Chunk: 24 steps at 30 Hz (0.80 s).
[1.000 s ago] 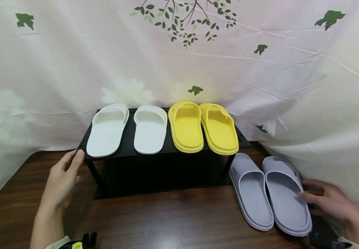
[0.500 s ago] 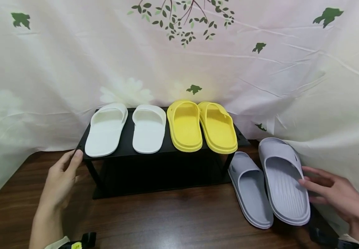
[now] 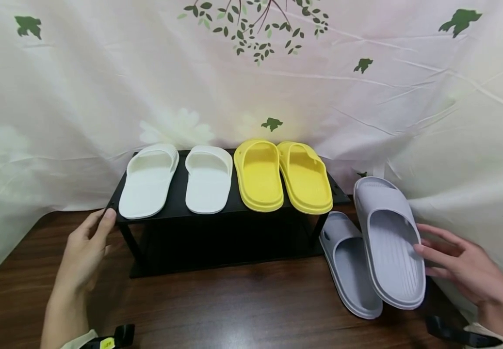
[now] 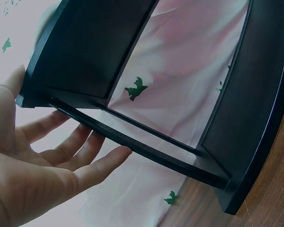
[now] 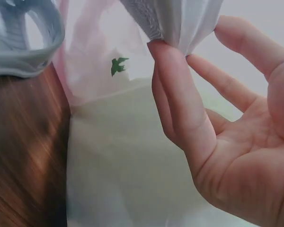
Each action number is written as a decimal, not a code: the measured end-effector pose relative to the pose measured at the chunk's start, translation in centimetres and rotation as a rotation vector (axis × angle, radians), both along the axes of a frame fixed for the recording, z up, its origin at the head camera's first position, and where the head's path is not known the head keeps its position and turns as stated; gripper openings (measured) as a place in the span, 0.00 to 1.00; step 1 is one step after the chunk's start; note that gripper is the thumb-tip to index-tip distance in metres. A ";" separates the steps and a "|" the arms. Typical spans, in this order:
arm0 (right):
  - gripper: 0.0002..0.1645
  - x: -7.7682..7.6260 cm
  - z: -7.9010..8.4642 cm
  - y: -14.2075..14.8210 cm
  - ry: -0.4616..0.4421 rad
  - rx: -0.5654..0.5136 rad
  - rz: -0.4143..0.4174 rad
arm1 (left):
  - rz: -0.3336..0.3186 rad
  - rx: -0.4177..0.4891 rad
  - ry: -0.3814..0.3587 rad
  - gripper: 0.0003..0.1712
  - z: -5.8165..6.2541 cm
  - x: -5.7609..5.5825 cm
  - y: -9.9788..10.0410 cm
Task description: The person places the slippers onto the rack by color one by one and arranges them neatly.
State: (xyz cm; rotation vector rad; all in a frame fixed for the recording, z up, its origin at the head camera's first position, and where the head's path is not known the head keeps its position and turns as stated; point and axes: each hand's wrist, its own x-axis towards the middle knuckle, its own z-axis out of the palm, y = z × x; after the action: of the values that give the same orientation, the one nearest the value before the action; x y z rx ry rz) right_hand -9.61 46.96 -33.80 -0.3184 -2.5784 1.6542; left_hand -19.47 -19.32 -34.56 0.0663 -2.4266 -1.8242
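My left hand (image 3: pixel 81 252) holds the left end of a black two-tier shoe rack (image 3: pixel 229 211). In the left wrist view, its thumb lies at the top board's edge and its fingers reach under the side bar (image 4: pixel 146 156). A grey-lilac slipper (image 3: pixel 395 252) is off the floor, its outer side pinched between the thumb and fingers of my right hand (image 3: pixel 469 271). Its mate, another grey slipper (image 3: pixel 356 271), lies on the floor beside the rack's right end, partly covered by the raised one. In the right wrist view, only the raised slipper's edge (image 5: pixel 184 23) shows.
A pair of white slippers (image 3: pixel 209 186) and a pair of yellow slippers (image 3: pixel 260 182) stand on the rack's top. Behind and to the right hangs a pale cloth (image 3: pixel 103 87) with printed leaves and birds. The floor (image 3: pixel 234 305) is dark wood.
My right hand has lifted the right grey slipper off the floor and shifted it up and leftward, over its mate's edge. The left hand stays at the rack.
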 end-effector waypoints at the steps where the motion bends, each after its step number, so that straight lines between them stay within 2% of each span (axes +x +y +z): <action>1: 0.35 0.0 0.0 0.0 0.014 -0.034 0.008 | 0.002 -0.001 0.002 0.36 0.0 0.0 0.0; 5: 0.35 -0.2 0.0 -0.3 0.074 -0.155 0.029 | 0.002 -0.008 0.007 0.35 0.0 0.0 0.0; 13: 0.34 -0.2 0.3 -1.2 0.169 -0.220 0.045 | -0.005 -0.017 0.005 0.34 -0.1 -0.1 -0.1; 20: 0.35 0.1 0.8 -2.1 0.297 -0.327 0.157 | 0.008 -0.019 0.006 0.35 -0.1 -0.1 0.1; 24: 0.36 0.1 1.3 -2.7 0.343 -0.327 0.190 | 0.011 0.008 0.004 0.36 0.0 -0.1 0.2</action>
State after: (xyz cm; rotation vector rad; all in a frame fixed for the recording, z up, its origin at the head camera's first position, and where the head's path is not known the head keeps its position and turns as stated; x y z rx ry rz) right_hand -9.51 44.27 -32.49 0.1911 -2.1448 1.9902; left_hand -19.59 -19.14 -34.56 0.0757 -2.4114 -1.8275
